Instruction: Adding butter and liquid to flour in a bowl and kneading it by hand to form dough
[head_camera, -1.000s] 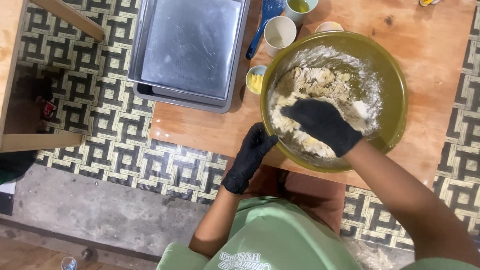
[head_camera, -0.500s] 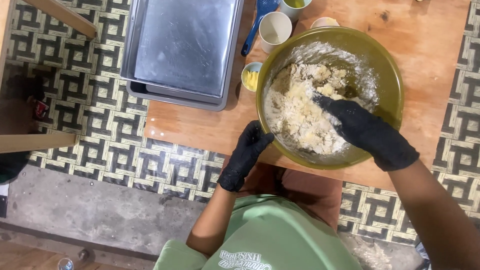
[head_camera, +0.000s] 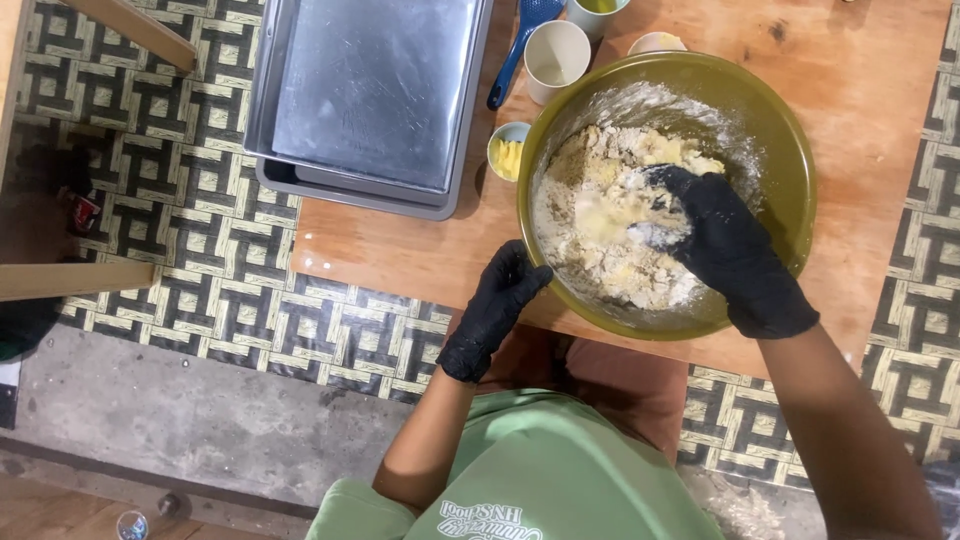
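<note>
Head view: olive-green mixing bowl (head_camera: 770, 120) sits right of centre frame on a low wooden table (head_camera: 400, 250). Inside it, crumbly pale dough (head_camera: 600, 215) with flour dusted up the bowl's inner wall.

Right hand (head_camera: 725, 245), black glove, is down in the bowl, fingers curled into the dough; can't tell how much it has actually gripped, fingertips are buried in the mix.

Left hand (head_camera: 500, 300), also black-gloved, presses against the bowl's outer rim at its lower left, fingers partly curled on the rim, nothing else held.

Upper left of frame: stacked metal baking trays (head_camera: 370, 95), overhanging the table edge. Between trays and bowl: small cup of yellow butter (head_camera: 508, 152), white cup (head_camera: 557, 55), blue spatula (head_camera: 520, 40). Patterned woven mat (head_camera: 170, 200) under the table.
</note>
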